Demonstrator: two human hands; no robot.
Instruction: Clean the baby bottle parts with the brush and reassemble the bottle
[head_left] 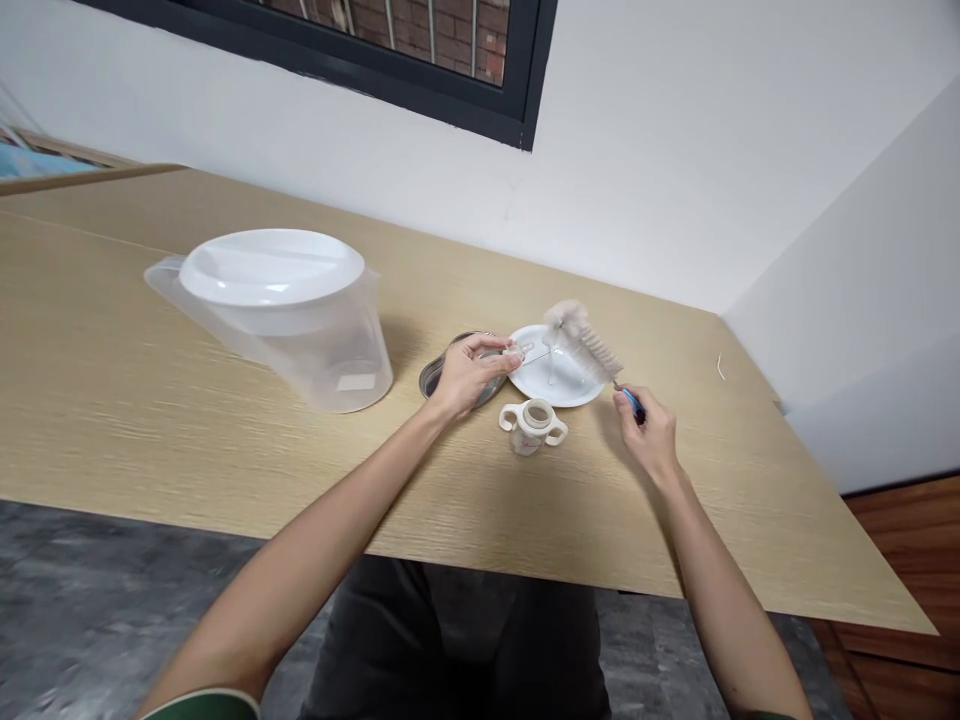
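My left hand (474, 370) pinches a small clear bottle part (516, 351), perhaps a nipple, at the left rim of a white plate (525, 385). A thin line runs from it across the plate; I cannot make out what it is. Partly hidden under this hand is a shiny metal dish (430, 380). My right hand (649, 430) grips the blue handle of a bottle brush (589, 340), whose pale bristles tilt up and left over the plate. Between my hands and nearer to me, a two-handled baby bottle (528, 440) stands upright without a lid.
To the left stands a large translucent pitcher (330, 350) with a white lid. A thin white strip (721, 367) lies on the wooden table (225, 450) at the right. White wall and a dark window frame (517, 125) rise behind; the table's front edge is before my legs.
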